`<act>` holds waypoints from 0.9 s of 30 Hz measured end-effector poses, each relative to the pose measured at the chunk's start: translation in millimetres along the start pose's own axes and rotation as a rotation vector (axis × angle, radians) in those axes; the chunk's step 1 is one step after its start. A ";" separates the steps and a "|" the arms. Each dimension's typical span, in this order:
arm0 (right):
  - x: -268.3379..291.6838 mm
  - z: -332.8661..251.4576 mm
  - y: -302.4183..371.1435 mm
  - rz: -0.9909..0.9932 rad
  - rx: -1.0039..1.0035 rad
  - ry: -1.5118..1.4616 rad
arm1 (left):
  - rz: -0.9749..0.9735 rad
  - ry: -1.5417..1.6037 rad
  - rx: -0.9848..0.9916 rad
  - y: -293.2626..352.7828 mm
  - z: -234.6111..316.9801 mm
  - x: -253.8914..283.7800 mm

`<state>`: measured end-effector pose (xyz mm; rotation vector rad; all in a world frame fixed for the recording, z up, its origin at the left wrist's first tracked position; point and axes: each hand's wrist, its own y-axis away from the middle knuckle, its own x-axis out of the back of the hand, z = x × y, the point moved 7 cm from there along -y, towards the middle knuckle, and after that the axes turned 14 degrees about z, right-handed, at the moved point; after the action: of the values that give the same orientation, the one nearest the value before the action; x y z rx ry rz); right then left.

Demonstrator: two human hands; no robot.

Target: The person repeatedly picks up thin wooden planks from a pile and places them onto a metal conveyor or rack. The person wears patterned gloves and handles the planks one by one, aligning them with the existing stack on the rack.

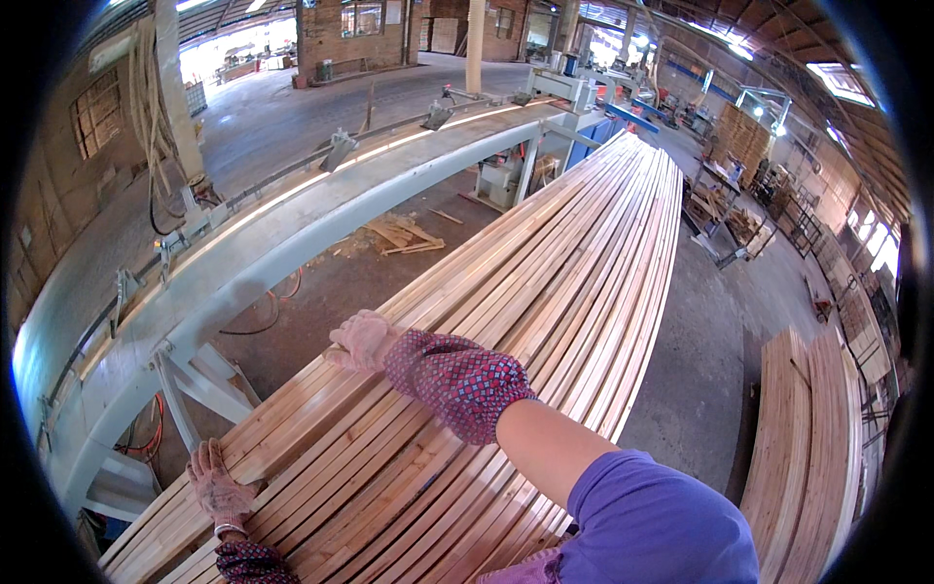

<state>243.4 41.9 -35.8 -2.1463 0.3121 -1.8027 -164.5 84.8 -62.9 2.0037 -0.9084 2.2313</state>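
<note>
A long stack of pale wooden strips (555, 273) runs from below me to the far right. My right hand (362, 341), in a pinkish work glove, reaches across the stack, its fingers bent over the left edge of an outer wooden strip (304, 397). Closer to me, my left hand (222, 487), gloved alike, lies on the same left side of the stack. Its fingers are stretched out and the thumb stands apart, touching the wood. Patterned sleeve covers (457, 380) wrap both forearms.
Left of the stack runs a long grey machine bed (253, 258) with clamps (339, 151) and a bright strip along it. Wood scraps (404, 234) lie on the floor between. Another stack of boards (803, 448) stands at right. A machine (574, 90) stands at the far end.
</note>
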 end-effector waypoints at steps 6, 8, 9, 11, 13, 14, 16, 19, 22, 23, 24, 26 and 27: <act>2.1 -2.3 -0.3 -0.018 -0.007 0.012 | -0.006 -0.016 0.004 1.3 0.3 2.2; 2.9 -3.4 -0.6 -0.020 -0.007 0.012 | -0.013 -0.018 0.014 1.5 -1.2 0.5; 3.2 -3.1 -0.2 -0.014 -0.006 0.009 | -0.017 -0.018 0.018 1.4 -1.2 -0.1; 2.8 -1.6 0.2 -0.015 -0.007 0.007 | -0.014 -0.013 0.018 1.3 0.2 0.2; 1.5 0.6 -0.1 -0.031 -0.011 0.009 | -0.014 -0.007 0.016 0.9 2.3 0.9; 2.2 0.1 -0.2 -0.030 -0.010 0.001 | -0.016 -0.006 0.014 0.3 2.4 2.0; 3.7 -1.0 0.1 -0.028 -0.009 -0.016 | -0.028 -0.001 0.021 -0.5 3.1 5.2; 3.0 0.5 1.0 0.002 0.001 -0.009 | -0.046 0.012 0.032 -1.8 6.2 7.2; 4.1 -2.8 -0.7 -0.009 -0.008 -0.025 | -0.056 0.002 0.043 -1.6 2.9 7.2; 4.2 -2.7 -0.4 -0.021 -0.013 -0.019 | -0.065 -0.002 0.050 -1.8 4.6 9.4; 4.2 -2.7 -0.2 -0.033 -0.017 -0.014 | -0.074 -0.006 0.058 -1.9 5.3 10.1; 4.6 -3.1 0.2 -0.047 -0.024 -0.005 | -0.071 -0.013 0.055 -1.3 5.4 9.5; 4.9 -3.5 0.2 -0.049 -0.026 -0.001 | -0.070 -0.016 0.053 -0.6 5.2 9.2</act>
<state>240.8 39.5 -30.8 -2.1914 0.2867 -1.8337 -161.2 79.8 -54.2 2.0444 -0.7758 2.2292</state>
